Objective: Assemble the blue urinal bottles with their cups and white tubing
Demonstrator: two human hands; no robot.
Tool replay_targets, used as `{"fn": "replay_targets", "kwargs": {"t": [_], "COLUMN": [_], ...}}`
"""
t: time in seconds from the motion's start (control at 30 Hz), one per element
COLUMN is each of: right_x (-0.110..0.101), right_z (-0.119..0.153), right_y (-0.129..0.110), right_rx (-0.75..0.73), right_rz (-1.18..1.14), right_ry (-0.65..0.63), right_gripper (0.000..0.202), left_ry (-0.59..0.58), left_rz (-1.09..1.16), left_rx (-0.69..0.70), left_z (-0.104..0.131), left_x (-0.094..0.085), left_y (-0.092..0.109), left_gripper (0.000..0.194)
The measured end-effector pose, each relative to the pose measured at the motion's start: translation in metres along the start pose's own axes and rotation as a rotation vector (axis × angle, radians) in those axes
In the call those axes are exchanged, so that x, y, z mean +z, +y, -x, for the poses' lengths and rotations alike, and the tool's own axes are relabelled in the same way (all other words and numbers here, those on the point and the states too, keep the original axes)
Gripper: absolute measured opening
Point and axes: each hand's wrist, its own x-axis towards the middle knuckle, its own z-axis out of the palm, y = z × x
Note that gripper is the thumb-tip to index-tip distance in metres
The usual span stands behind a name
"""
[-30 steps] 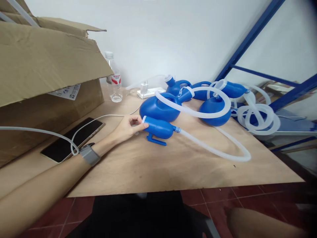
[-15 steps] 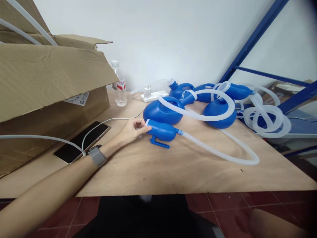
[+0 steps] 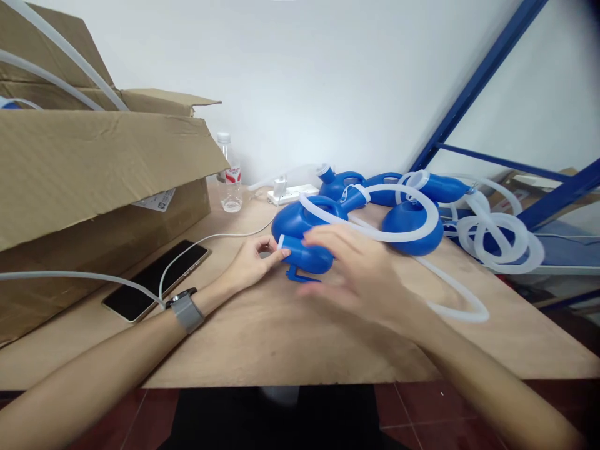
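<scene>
A blue plastic bottle (image 3: 307, 256) with a white rim and a small blue handle lies on its side on the table. My left hand (image 3: 255, 259) pinches its rimmed left end between thumb and fingers. Over the bottle's right end hovers my right hand (image 3: 359, 272), blurred, thumb and fingers spread; whether it touches the bottle cannot be seen. It hides the joint with the clear tube (image 3: 462, 297). Just behind lies a larger blue jug (image 3: 300, 222) with a white corrugated hose (image 3: 398, 236) curving from it.
More blue bottles (image 3: 412, 228) and coiled hoses (image 3: 501, 240) lie at the back right, near a blue metal frame (image 3: 473, 81). On the left are a cardboard box (image 3: 107, 162), a phone (image 3: 154, 281) with a white cable, a water bottle (image 3: 231, 181) and a power strip (image 3: 293, 194).
My right hand has come in from the lower right to the bottle's right end. My left hand keeps its grip on the rim. The view has tilted slightly upward.
</scene>
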Motion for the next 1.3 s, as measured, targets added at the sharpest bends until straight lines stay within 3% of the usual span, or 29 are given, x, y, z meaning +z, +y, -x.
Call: {"fn": "replay_targets", "kwargs": {"t": [0.1, 0.17, 0.3, 0.47, 0.57, 0.63, 0.77, 0.83, 0.93, 1.17, 1.3], "right_x": [0.021, 0.035, 0.041, 0.03, 0.022, 0.017, 0.014, 0.017, 0.024, 0.032, 0.033], "right_z": [-0.008, -0.009, 0.001, 0.013, 0.018, 0.023, 0.031, 0.032, 0.031, 0.029, 0.028], "right_y": [0.023, 0.038, 0.055, 0.073, 0.093, 0.108, 0.13, 0.132, 0.123, 0.087, 0.073], "right_rx": [0.013, 0.058, 0.075, -0.176, -0.265, -0.248, -0.08, -0.04, -0.012, -0.017, -0.042], "right_rz": [0.182, 0.293, 0.319, 0.273, 0.24, 0.249, 0.278, 0.258, 0.228, 0.065, 0.015], "right_ry": [0.002, -0.014, -0.036, 0.014, 0.02, 0.036, 0.21, 0.264, 0.284, 0.28, 0.301], "right_gripper": [0.085, 0.093, 0.076, 0.067, 0.066, 0.066, 0.07, 0.071, 0.074, 0.083, 0.081], "left_ry": [0.039, 0.049, -0.047, -0.262, -0.325, -0.293, -0.087, 0.009, 0.057, 0.11, 0.125], "left_rz": [0.0, 0.0, 0.018, -0.049, -0.148, -0.197, -0.356, -0.528, -0.713, -0.82, -0.793], "left_rx": [0.004, -0.018, -0.052, -0.051, -0.031, -0.048, -0.015, 0.069, 0.227, 0.651, 0.76], "left_z": [0.003, 0.005, 0.006, 0.009, 0.008, 0.006, -0.001, -0.004, -0.003, 0.005, 0.009], "left_x": [0.005, 0.008, 0.013, 0.014, 0.007, -0.001, -0.013, -0.016, -0.014, 0.0, 0.003], "left_y": [0.0, 0.0, 0.002, 0.018, 0.025, 0.026, 0.018, 0.015, 0.01, -0.003, -0.004], "left_gripper": [0.044, 0.044, 0.044, 0.046, 0.048, 0.047, 0.04, 0.038, 0.037, 0.023, 0.021]}}
